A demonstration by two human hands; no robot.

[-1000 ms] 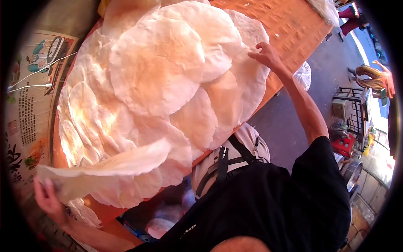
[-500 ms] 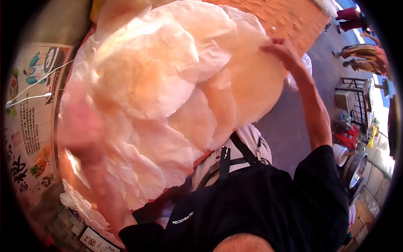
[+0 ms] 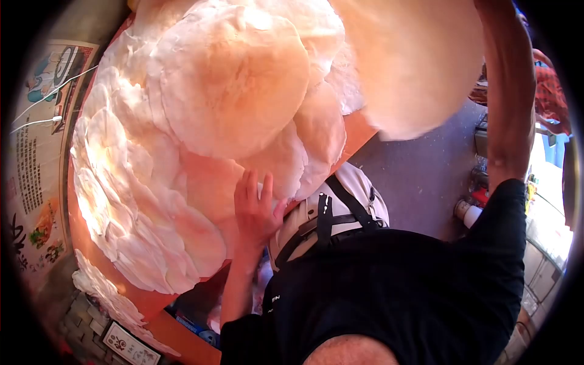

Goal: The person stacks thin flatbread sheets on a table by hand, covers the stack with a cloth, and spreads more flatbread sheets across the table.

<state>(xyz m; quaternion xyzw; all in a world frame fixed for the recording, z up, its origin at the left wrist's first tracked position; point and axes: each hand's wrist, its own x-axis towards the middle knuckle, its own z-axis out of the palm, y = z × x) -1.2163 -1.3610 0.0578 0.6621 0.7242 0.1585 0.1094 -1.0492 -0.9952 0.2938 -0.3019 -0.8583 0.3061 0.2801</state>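
Hanging between one and two o'clock, large thin round sheet (image 3: pixel 420 70) now reaches past tabletop (image 3: pixel 360 132) over floor (image 3: pixel 407 176); half a second ago it overlapped pile (image 3: pixel 231 85) more. Seems mostly parted from it, baring tabletop at two. Right arm (image 3: pixel 511 91) raised, right hand out of frame, grip cannot be told. Left hand (image 3: pixel 257 210), earlier at nine, now near seven by pile's near edge, fingers spread, nothing seen held.

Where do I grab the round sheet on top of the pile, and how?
Probably pinch the round sheet by its near rim, coming from the near side, where the left hand is. It is thin and wide, and that rim lies uncovered over other sheets.
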